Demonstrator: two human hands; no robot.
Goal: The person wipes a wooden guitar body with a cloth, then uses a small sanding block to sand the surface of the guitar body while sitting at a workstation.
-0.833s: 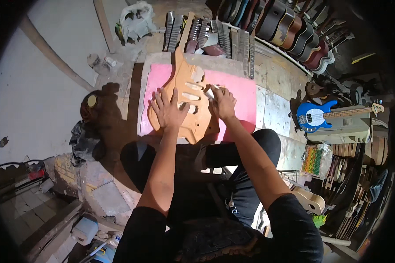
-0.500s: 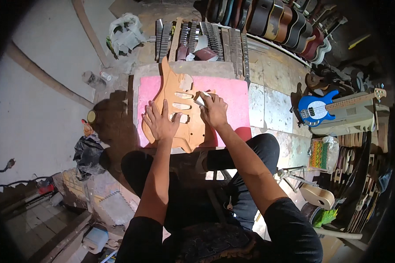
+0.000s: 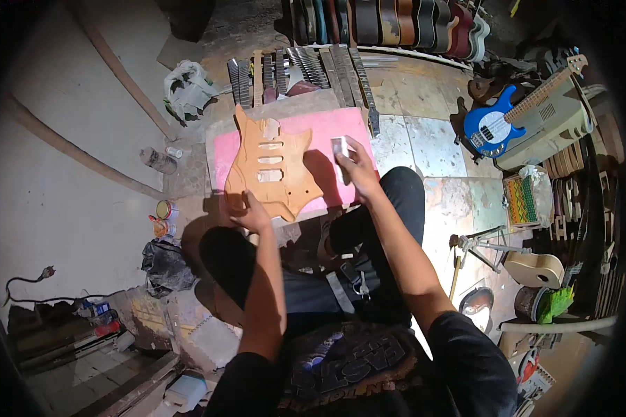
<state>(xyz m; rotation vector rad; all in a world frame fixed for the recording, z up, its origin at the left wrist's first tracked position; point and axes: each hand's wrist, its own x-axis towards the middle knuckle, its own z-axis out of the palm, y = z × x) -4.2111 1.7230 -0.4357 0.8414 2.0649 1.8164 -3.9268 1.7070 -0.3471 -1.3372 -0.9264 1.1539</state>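
Observation:
A bare wooden electric guitar body, with pickup slots and a larger cavity cut through it, is over a pink pad. My left hand grips its lower left edge, thumb on top and fingers mostly hidden under the rim. A dark shadow at the body's right side suggests that it is lifted a little off the pad. To the right, apart from the wood, my right hand is closed round a small white sanding block held upright above the pad.
Several fretted necks lie beyond the pad. A blue bass guitar leans at the right, near a metal stand. Guitar bodies stand in a row at the back. Cans and a black bag sit at the left.
My right hand has moved off the guitar body to the right with the sanding block. My left hand has gone from flat on top to the lower left edge. The view has shifted.

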